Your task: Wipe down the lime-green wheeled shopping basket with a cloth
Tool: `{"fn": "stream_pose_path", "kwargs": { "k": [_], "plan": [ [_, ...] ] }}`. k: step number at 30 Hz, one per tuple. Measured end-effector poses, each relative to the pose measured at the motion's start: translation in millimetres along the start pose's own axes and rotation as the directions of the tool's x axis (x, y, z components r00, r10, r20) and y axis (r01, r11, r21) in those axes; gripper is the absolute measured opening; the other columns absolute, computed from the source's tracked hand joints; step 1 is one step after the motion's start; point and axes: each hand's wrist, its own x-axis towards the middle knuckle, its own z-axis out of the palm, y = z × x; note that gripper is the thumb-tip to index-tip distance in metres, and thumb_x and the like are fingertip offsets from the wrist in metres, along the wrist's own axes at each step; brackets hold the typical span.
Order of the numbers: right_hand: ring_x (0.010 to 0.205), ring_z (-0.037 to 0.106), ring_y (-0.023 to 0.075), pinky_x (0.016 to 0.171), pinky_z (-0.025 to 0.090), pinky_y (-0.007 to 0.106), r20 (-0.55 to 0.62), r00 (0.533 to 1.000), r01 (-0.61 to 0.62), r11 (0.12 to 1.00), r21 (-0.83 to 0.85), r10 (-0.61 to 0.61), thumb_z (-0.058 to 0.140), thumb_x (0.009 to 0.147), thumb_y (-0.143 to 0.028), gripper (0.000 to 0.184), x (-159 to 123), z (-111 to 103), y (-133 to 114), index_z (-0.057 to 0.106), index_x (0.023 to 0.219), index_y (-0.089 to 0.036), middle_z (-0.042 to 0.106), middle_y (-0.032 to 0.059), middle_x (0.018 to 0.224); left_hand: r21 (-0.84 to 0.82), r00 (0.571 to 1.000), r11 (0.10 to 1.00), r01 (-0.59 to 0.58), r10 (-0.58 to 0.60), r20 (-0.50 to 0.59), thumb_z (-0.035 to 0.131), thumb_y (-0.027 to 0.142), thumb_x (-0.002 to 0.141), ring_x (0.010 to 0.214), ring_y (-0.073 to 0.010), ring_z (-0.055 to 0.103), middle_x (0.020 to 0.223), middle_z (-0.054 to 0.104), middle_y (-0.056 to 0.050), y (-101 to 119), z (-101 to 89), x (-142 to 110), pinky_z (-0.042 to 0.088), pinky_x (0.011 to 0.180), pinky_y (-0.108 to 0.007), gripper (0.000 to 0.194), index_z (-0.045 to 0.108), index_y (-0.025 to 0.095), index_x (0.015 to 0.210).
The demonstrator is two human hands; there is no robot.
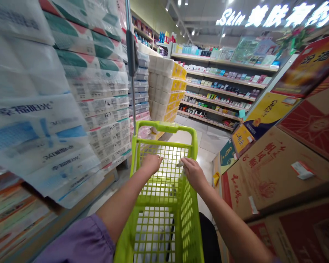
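Note:
A lime-green shopping basket cart point(194, 140) with grid walls stands in front of me. Over its inside, my left hand point(152, 163) is closed with the fingers curled under; whatever it may hold is hidden. My right hand point(192, 171), by the cart's right wall, pinches a small crumpled whitish piece point(181, 164) that looks like tissue or thin plastic. A gap separates the two hands. Through the cart's grid I see the pale floor.
Packs of toilet paper point(41, 120) and tissue point(106, 120) are stacked high on the left. Cartons point(274, 171) line the right side. Yellow-and-white paper packs point(167, 87) and cosmetics shelves point(222, 78) stand ahead, beyond a tiled floor point(208, 133). A thin pole point(132, 98) rises by the cart.

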Motion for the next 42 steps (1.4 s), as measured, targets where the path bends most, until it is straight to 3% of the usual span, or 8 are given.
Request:
{"fn": "stream_pose_path", "kwargs": {
  "k": [11, 20, 24, 26, 29, 31, 37, 42],
  "plan": [
    [0.122, 0.053, 0.0277, 0.100, 0.047, 0.050, -0.148, 0.986, -0.084, 0.996, -0.024, 0.079, 0.043, 0.084, -0.017, 0.054, -80.2, -45.3, 0.8, 0.048, 0.137, -0.026, 0.055, 0.0112, 0.133, -0.073, 0.984, 0.987, -0.141, 0.148, 0.102, 0.038, 0.053, 0.091, 0.098, -0.0277, 0.065, 0.103, 0.072, -0.012, 3.9, -87.0, -3.4, 0.047, 0.089, -0.038, 0.049, 0.073, 0.018, 0.095],
    [0.090, 0.067, 0.0245, 0.083, 0.055, 0.040, -0.177, 0.984, 0.049, 0.986, 0.158, -0.020, 0.052, 0.081, -0.029, 0.024, 22.8, -57.5, 14.5, 0.068, 0.097, -0.020, 0.072, 0.0088, 0.095, -0.409, 0.943, 0.908, -0.087, 0.208, 0.260, 0.020, 0.065, 0.091, 0.079, -0.0201, 0.069, 0.091, 0.075, -0.010, -27.4, -133.4, 27.2, 0.053, 0.071, -0.030, 0.069, 0.069, 0.020, 0.108],
    [0.064, 0.066, 0.0213, 0.060, 0.052, 0.031, -0.136, 0.981, -0.121, 0.983, 0.139, 0.140, 0.053, 0.084, -0.042, 0.030, 85.1, -69.0, 19.5, 0.067, 0.070, -0.019, 0.070, 0.0065, 0.068, -0.872, 0.987, 0.469, -0.143, 0.001, -0.161, 0.012, 0.061, 0.094, 0.077, -0.0198, 0.068, 0.093, 0.073, -0.012, -63.5, -156.6, 35.2, 0.053, 0.069, -0.031, 0.071, 0.062, 0.014, 0.113],
    [0.059, 0.065, 0.0195, 0.053, 0.048, 0.025, -0.073, 0.971, -0.215, 0.967, 0.136, 0.226, 0.055, 0.084, -0.047, 0.034, 115.9, -74.2, 20.1, 0.067, 0.067, -0.020, 0.069, 0.0056, 0.063, -0.842, 0.783, 0.381, -0.381, -0.352, -0.513, 0.012, 0.054, 0.097, 0.078, -0.0183, 0.067, 0.089, 0.071, -0.010, -73.4, -161.9, 33.2, 0.053, 0.071, -0.031, 0.064, 0.061, 0.014, 0.108],
    [0.049, 0.061, 0.0156, 0.045, 0.043, 0.021, 0.019, 0.931, -0.362, 0.916, 0.172, 0.364, 0.058, 0.083, -0.054, 0.041, 159.0, -79.7, 23.2, 0.066, 0.065, -0.018, 0.066, 0.0047, 0.057, -0.569, 0.293, 0.635, -0.523, -0.493, -0.819, 0.020, 0.044, 0.099, 0.090, -0.0162, 0.062, 0.095, 0.066, -0.006, -71.5, -152.6, 25.2, 0.050, 0.086, -0.032, 0.047, 0.058, 0.017, 0.104],
    [0.041, 0.057, 0.0135, 0.042, 0.042, 0.021, 0.084, 0.900, -0.436, 0.875, 0.211, 0.428, 0.058, 0.082, -0.059, 0.047, 182.8, -79.8, 28.4, 0.064, 0.063, -0.016, 0.061, 0.0028, 0.051, -0.412, 0.188, 0.789, -0.455, -0.367, -0.911, 0.028, 0.039, 0.098, 0.107, -0.0179, 0.057, 0.110, 0.062, -0.008, -62.5, -135.0, 22.7, 0.044, 0.098, -0.035, 0.036, 0.055, 0.018, 0.111],
    [0.044, 0.058, 0.0160, 0.047, 0.048, 0.027, 0.098, 0.823, -0.564, 0.782, 0.265, 0.560, 0.060, 0.073, -0.071, 0.057, 215.2, -66.9, 49.2, 0.062, 0.067, -0.015, 0.057, 0.0024, 0.051, -0.254, 0.505, 0.947, -0.197, -0.125, -0.854, 0.031, 0.031, 0.096, 0.144, -0.0250, 0.020, 0.153, 0.028, -0.016, -45.7, -75.4, 52.9, 0.025, 0.116, -0.045, 0.054, 0.020, 0.015, 0.147],
    [0.100, 0.063, 0.0241, 0.088, 0.050, 0.039, -0.512, 0.760, -0.359, 0.915, 0.184, 0.401, 0.049, 0.086, -0.059, 0.047, 208.6, -46.6, 46.9, 0.062, 0.104, -0.017, 0.065, 0.0128, 0.105, -0.173, 0.615, 0.985, -0.021, -0.124, -0.779, 0.030, 0.026, 0.095, 0.146, -0.0284, -0.007, 0.160, 0.009, -0.014, -41.4, -66.6, 80.4, 0.010, 0.120, -0.049, 0.062, 0.010, 0.008, 0.151]
  ]
}}
